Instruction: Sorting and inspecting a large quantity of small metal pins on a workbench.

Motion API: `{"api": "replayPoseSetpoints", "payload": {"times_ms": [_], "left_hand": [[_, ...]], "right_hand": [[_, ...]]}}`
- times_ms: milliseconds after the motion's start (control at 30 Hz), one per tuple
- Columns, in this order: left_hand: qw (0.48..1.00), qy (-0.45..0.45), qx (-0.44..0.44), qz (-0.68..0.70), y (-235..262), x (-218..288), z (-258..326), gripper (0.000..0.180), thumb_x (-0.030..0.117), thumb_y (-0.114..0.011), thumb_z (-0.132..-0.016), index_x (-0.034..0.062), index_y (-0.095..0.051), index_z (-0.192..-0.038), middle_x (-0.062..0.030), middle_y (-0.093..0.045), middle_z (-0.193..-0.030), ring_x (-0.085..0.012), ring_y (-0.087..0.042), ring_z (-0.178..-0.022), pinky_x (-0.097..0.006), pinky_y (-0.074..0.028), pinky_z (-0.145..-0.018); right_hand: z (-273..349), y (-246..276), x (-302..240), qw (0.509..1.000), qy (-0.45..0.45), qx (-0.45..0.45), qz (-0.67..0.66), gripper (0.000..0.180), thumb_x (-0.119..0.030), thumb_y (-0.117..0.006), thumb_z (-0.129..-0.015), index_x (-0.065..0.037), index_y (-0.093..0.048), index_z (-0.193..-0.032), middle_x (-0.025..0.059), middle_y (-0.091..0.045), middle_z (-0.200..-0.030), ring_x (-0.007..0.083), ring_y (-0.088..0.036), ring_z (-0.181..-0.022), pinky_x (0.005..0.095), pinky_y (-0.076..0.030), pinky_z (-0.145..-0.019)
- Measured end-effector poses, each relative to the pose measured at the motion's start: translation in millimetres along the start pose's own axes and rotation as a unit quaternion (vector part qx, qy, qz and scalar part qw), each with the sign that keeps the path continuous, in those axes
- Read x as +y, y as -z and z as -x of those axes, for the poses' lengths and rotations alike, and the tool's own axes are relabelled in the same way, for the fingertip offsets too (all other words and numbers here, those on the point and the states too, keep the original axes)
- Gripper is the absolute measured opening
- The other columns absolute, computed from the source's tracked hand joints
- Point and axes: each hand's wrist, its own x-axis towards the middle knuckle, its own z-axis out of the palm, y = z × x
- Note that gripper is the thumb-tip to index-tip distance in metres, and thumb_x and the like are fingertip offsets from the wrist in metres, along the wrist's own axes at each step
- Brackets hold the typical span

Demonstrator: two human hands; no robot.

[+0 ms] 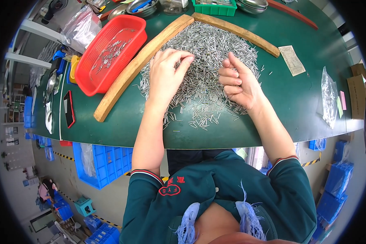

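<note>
A broad heap of small silvery metal pins (207, 77) covers the middle of the green table, thinning to scattered pieces at its near side. Over the heap's left part is my left hand (166, 73), thumb and forefinger brought together in a pinch; whatever is between the tips is too small to make out. My right hand (240, 83) hovers above the right part, its fingers curled in and the thumb side up. What it may hold is hidden inside the fingers.
Two wooden bars (144, 67) (242, 32) meet behind the heap. Left of them lies a red plastic basket (85, 69) with some pins, then a phone (69, 109). A green tray (215, 9) and metal bowls (252, 4) stand behind; a paper slip (292, 61) and plastic bag (329, 97) lie right.
</note>
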Motion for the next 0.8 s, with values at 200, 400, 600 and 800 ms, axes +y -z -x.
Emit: {"api": "replayPoseSetpoints", "payload": {"times_ms": [200,400,600,800], "left_hand": [[0.97,0.027,-0.178,-0.165,8,-4,6,0.03,0.039,-0.064,-0.076,0.0119,-0.07,-0.087,-0.0048,-0.063,-0.087,-0.0229,-0.054,-0.089,-0.039,-0.034,-0.081],[0.97,-0.102,-0.17,-0.143,-16,-2,15,0.028,0.033,-0.068,-0.074,0.0105,-0.066,-0.09,-0.0031,-0.06,-0.087,-0.0211,-0.052,-0.092,-0.037,-0.032,-0.085],[0.988,-0.1,-0.069,-0.098,-15,-1,7,0.008,0.021,-0.064,-0.078,0.015,-0.067,-0.084,-0.0001,-0.057,-0.083,-0.0188,-0.054,-0.087,-0.036,-0.035,-0.083],[0.99,0.012,-0.035,0.138,-13,6,4,0.014,0.019,-0.066,-0.079,0.0129,-0.07,-0.091,-0.0028,-0.059,-0.086,-0.0185,-0.057,-0.085,-0.033,-0.042,-0.077]], "right_hand": [[0,4,-5,0.999,0.033,-0.006,-0.032,0.025,-0.033,-0.046,-0.095,-0.009,-0.053,-0.1,-0.0082,-0.032,-0.057,0.0006,-0.028,-0.045,0.0153,-0.018,-0.033],[-1,-4,1,0.997,0.06,0.056,-0.003,0.03,-0.035,-0.047,-0.094,-0.008,-0.051,-0.107,-0.0075,-0.036,-0.063,0.0,-0.029,-0.048,0.0141,-0.019,-0.033],[1,-7,3,0.991,0.066,0.084,0.074,0.032,-0.036,-0.051,-0.092,-0.007,-0.052,-0.105,-0.0067,-0.038,-0.068,-0.0006,-0.031,-0.051,0.0126,-0.019,-0.035],[1,-11,10,0.979,0.044,0.109,0.166,0.028,-0.028,-0.056,-0.091,-0.004,-0.056,-0.106,-0.0073,-0.039,-0.068,-0.0016,-0.032,-0.051,0.0121,-0.02,-0.036]]}}
